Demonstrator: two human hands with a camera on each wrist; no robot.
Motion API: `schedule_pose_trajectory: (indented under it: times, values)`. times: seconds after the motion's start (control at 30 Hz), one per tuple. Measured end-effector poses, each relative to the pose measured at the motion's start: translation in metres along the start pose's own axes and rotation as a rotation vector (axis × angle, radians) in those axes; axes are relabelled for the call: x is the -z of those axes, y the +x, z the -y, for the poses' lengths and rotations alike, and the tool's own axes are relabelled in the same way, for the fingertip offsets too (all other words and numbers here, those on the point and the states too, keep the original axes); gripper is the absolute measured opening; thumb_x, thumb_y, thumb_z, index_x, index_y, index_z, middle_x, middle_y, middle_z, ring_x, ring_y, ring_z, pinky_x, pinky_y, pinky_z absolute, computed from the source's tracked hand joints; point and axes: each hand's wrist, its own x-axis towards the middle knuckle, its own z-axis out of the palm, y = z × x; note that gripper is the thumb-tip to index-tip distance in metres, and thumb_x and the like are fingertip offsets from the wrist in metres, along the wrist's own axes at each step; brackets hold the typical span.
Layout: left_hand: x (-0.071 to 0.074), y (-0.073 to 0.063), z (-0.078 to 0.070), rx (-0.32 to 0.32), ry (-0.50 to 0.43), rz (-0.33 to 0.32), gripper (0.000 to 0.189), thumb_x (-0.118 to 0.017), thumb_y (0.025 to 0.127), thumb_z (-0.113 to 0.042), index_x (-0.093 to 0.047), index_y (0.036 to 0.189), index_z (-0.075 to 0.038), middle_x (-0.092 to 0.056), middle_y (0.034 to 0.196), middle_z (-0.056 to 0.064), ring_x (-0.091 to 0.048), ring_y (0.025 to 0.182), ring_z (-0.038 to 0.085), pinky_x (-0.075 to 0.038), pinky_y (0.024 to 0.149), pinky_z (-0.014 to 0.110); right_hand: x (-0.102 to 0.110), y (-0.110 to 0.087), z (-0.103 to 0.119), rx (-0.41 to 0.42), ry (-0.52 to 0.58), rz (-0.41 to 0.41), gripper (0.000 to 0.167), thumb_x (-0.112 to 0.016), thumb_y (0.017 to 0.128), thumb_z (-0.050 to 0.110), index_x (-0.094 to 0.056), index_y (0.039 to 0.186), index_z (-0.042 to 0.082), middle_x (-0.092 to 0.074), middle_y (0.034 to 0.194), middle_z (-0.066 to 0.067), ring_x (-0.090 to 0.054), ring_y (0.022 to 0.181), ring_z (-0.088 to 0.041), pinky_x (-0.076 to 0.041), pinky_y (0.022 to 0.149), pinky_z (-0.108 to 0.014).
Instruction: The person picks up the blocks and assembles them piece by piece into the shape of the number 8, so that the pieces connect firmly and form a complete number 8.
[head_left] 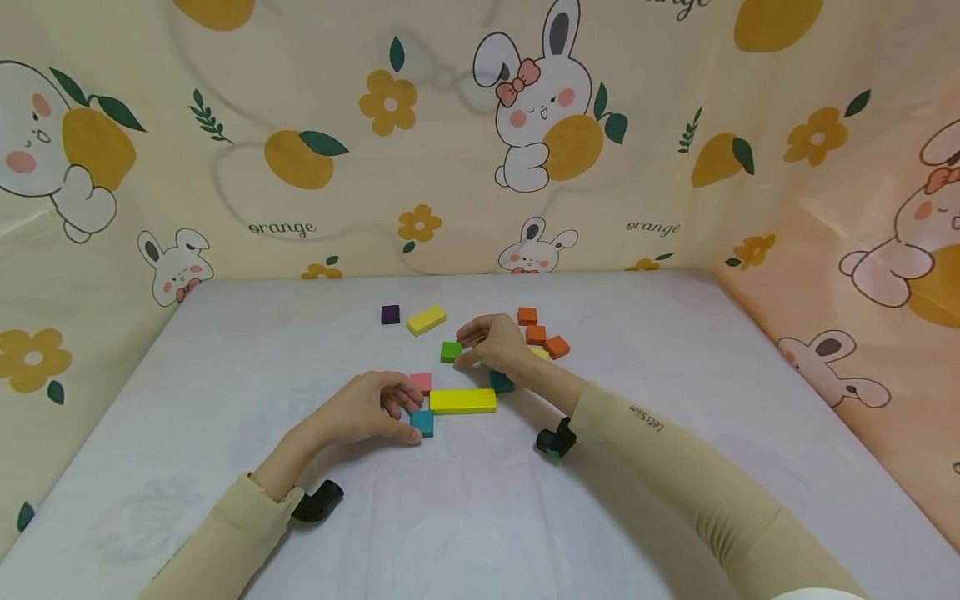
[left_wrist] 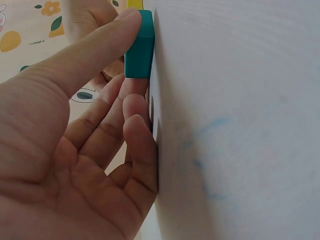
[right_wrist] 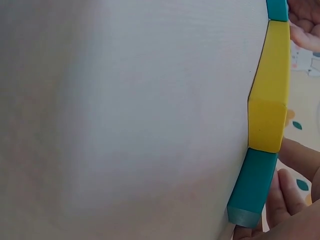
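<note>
My left hand (head_left: 372,407) rests low on the table around a teal block (head_left: 422,423). Its thumb lies against the near side of the teal block and its fingertips curl at the far side, close to a pink block (head_left: 421,382). To the right of these lies a long yellow block (head_left: 462,402). My right hand (head_left: 495,344) reaches beyond it, thumb and index finger pinching a green block (head_left: 451,352) at its near and far edges. Under this hand sits a second teal block (head_left: 502,382), seen in the right wrist view against the yellow block's end; there the green block is hidden.
Farther back lie a dark purple block (head_left: 390,314) and another yellow block (head_left: 426,320). Right of my right hand are several orange blocks (head_left: 536,335) and a partly covered yellow block (head_left: 539,353). A printed cloth wall (head_left: 450,183) bounds the table's far edge.
</note>
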Motion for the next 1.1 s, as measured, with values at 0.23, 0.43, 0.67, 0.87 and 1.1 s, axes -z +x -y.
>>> schedule_pose_trajectory:
  times: [0.23, 0.43, 0.67, 0.87, 1.1]
  values:
    - [-0.001, -0.001, 0.0, -0.004, -0.003, 0.003, 0.047, -0.09, 0.072, -0.028, -0.066, 0.108, -0.012, -0.067, 0.097, -0.002, -0.058, 0.086, 0.022, -0.051, 0.078, 0.033, 0.0, -0.001, -0.001, 0.0, -0.003, 0.02, 0.036, -0.087, 0.073, 0.003, -0.072, 0.107, 0.006, -0.071, 0.094, -0.001, -0.061, 0.09, -0.022, -0.05, 0.08, -0.031]
    - [-0.002, 0.0, 0.001, -0.006, -0.004, 0.003, 0.047, -0.09, 0.071, -0.029, -0.066, 0.108, -0.013, -0.066, 0.097, -0.002, -0.058, 0.086, 0.023, -0.05, 0.079, 0.035, 0.004, 0.002, -0.003, 0.059, -0.087, 0.038, 0.037, -0.087, 0.073, 0.007, -0.073, 0.107, 0.007, -0.071, 0.092, 0.0, -0.06, 0.087, -0.022, -0.05, 0.079, -0.03]
    - [-0.001, 0.0, 0.002, -0.024, -0.001, 0.003, 0.047, -0.091, 0.071, -0.028, -0.066, 0.107, -0.013, -0.066, 0.097, -0.002, -0.058, 0.086, 0.023, -0.05, 0.079, 0.036, 0.019, -0.004, -0.002, 0.124, -0.06, 0.007, 0.037, -0.087, 0.075, 0.011, -0.073, 0.11, 0.007, -0.07, 0.096, 0.001, -0.059, 0.091, -0.022, -0.051, 0.078, -0.03]
    - [-0.002, 0.0, 0.002, -0.02, -0.003, 0.0, 0.046, -0.09, 0.072, -0.028, -0.066, 0.107, -0.013, -0.066, 0.097, -0.002, -0.058, 0.086, 0.023, -0.05, 0.079, 0.036, 0.037, -0.033, 0.006, 0.139, 0.014, -0.038, 0.037, -0.089, 0.073, 0.014, -0.074, 0.107, 0.009, -0.071, 0.097, 0.002, -0.062, 0.092, -0.019, -0.051, 0.083, -0.032]
    - [-0.001, -0.001, 0.001, -0.017, 0.005, 0.002, 0.045, -0.09, 0.072, -0.027, -0.066, 0.108, -0.013, -0.066, 0.098, -0.002, -0.057, 0.087, 0.023, -0.05, 0.079, 0.036, 0.045, -0.081, 0.005, 0.164, 0.023, 0.011, 0.037, -0.09, 0.071, 0.011, -0.075, 0.104, 0.01, -0.072, 0.097, 0.0, -0.063, 0.094, -0.026, -0.053, 0.081, -0.035]
